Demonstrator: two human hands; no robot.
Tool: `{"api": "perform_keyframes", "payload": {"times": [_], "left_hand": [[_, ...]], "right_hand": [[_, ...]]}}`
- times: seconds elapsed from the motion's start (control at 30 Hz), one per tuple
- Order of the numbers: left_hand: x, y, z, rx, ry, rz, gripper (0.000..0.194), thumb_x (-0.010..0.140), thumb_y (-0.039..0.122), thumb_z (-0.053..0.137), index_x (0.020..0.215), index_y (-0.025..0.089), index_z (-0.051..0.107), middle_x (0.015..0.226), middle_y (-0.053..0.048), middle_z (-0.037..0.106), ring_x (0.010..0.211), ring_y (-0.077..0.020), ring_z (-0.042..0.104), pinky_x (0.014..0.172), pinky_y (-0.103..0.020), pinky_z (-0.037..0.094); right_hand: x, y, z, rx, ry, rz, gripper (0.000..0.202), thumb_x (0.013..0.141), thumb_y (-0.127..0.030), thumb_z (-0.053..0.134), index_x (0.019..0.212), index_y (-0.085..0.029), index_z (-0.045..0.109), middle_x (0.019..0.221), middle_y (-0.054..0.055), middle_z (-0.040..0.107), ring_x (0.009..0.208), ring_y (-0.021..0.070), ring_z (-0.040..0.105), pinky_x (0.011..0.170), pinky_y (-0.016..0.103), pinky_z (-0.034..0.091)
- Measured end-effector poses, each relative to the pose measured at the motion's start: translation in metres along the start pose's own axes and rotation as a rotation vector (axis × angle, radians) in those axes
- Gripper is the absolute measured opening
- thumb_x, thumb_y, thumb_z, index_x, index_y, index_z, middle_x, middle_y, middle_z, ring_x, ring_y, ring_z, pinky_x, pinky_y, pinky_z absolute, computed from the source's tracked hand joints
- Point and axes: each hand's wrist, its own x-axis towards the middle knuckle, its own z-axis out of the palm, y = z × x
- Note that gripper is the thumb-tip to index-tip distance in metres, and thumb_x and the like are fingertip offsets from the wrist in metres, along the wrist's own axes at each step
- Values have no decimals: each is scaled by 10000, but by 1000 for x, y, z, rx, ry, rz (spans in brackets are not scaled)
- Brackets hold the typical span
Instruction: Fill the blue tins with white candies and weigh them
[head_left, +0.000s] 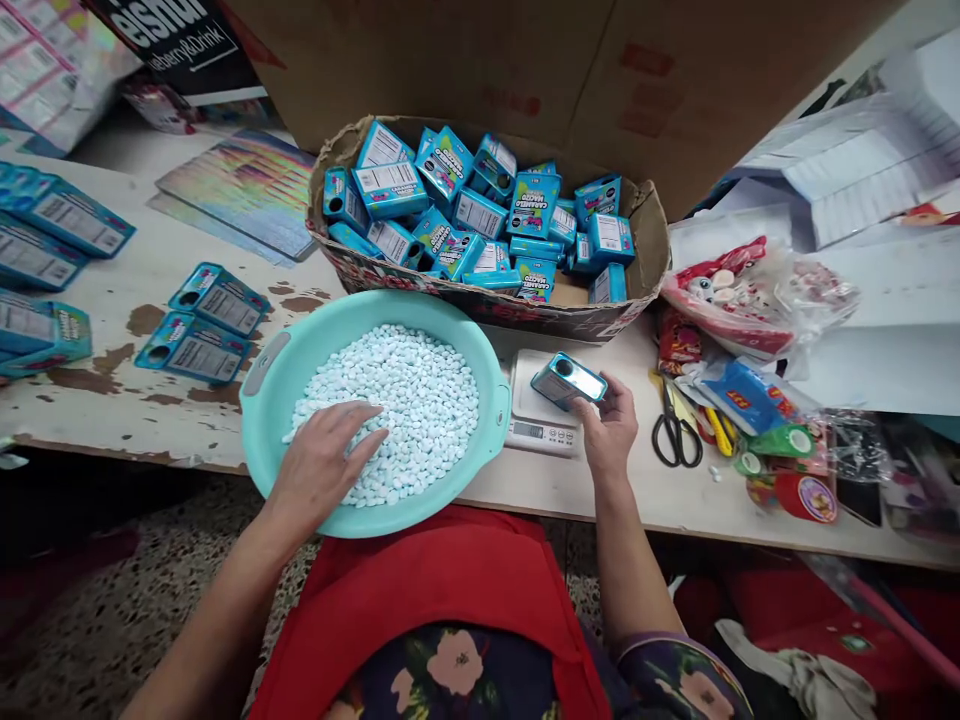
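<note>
- red apron (442,590) lies nearest us, below everything on the table.
- we hold a small blue box (556,388) over the scale (540,436), round hole upward, probably to keep that opening clear; we cannot tell whether it touches the scale.
- our right hand (609,430) closes thumb and fingers about its right end, so the box juts leftward from the grip.
- our left hand (326,450) lies palm down, fingers loosely parted, on white pellets (424,420); we cannot tell whether any sit beneath it.
- we have the turquoise basin (276,410) beside the scale, likely for easy reach.
- beyond stands a carton (360,275) of similar boxes.
</note>
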Motion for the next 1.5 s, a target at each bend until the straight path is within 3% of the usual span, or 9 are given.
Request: {"api": "perform_keyframes", "payload": {"times": [0.17,0.33,0.83,0.93,1.1,1.2,1.27,1.37,1.5], "left_hand": [[1,0,2,21,-82,39,398,951,456,416,1162,175,603,1130,-117,666,1090,-287,593,947,-426,450],[3,-1,6,-3,-176,39,424,948,483,392,1193,203,597,1150,-99,668,1105,-285,595,972,-439,437],[3,5,6,86,-207,54,417,942,442,410,1192,178,614,1150,-138,662,1053,-315,587,889,-449,454],[5,10,6,149,-302,54,327,920,379,452,1088,193,662,1137,-139,651,1009,-310,587,833,-434,459],[14,20,4,113,-512,67,220,878,217,458,910,200,674,906,-105,662,915,-276,604,722,-348,458],[19,19,-2,-68,-502,14,202,863,234,481,895,219,680,909,-81,689,878,-258,630,728,-333,459],[21,15,-8,-251,-456,-82,180,847,295,531,899,234,692,922,-63,707,858,-243,644,744,-323,470],[20,10,-18,-638,-368,-311,166,762,364,660,852,232,706,843,-44,705,759,-202,638,671,-282,488],[16,8,-25,-1261,-135,-658,248,690,347,750,855,179,672,713,-28,628,545,-104,533,440,-185,378]], "right_hand": [[-1,3,-20,40,182,8,407,825,-450,626,1138,-192,585,1151,97,647,997,194,646,909,407,504],[-4,12,-33,-21,303,119,420,812,-501,619,1065,-166,600,1054,92,677,903,177,670,845,386,529],[-6,12,-19,36,233,130,390,793,-474,655,1011,-152,631,981,83,694,871,171,660,837,376,521],[-8,11,-19,23,195,129,391,809,-483,632,1025,-156,630,989,76,682,894,177,652,840,384,518],[-9,13,-18,-30,40,33,437,813,-486,613,1114,-168,609,1081,84,647,973,194,615,870,391,501],[-5,14,-10,-102,-19,7,552,705,-448,735,1166,-185,586,1118,72,633,989,199,599,897,387,485],[0,12,-3,-176,-44,30,525,660,-430,773,1094,-178,620,1015,44,657,894,185,604,869,376,487],[6,3,6,-212,-56,69,436,636,-436,786,946,-160,654,812,3,660,729,157,584,781,347,497],[8,-23,12,-56,20,57,456,609,-415,810,950,-157,649,820,12,672,720,157,609,743,330,511]]}}
